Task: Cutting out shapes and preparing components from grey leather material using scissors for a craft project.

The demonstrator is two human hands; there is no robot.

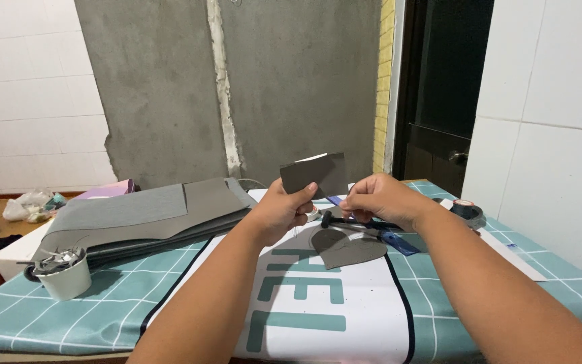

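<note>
Small dark grey sheet piece (314, 173), roughly rectangular with a pale edge along its top, held upright above the middle of the worktop (170, 296). Left hand (283, 210): fingers closed on the piece's lower left edge, thumb in front. Right hand (380, 199): fingers pinched together at the piece's lower right; what they grip there is too small to make out.

Below the hands, a flat grey rounded cutout (345, 248) lies on the white centre panel of the teal checked cover. A black hammer-like tool (358, 221) lies just beyond the cutout, partly hidden by the right hand. A blue strip (396, 241) lies just right of the cutout.

Containers: a white cup (67, 275) at the near left holds crumpled silvery-grey scraps (58, 259); a dark round object behind it is mostly hidden.

Stack of large grey sheets (149, 212) on the far left of the worktop, a pink sheet edge (109, 190) showing behind. Roll of black tape (467, 211) at the far right. Plastic bags (29, 205) farther left, contents unclear. Both forearms are cut off at the bottom edge.
</note>
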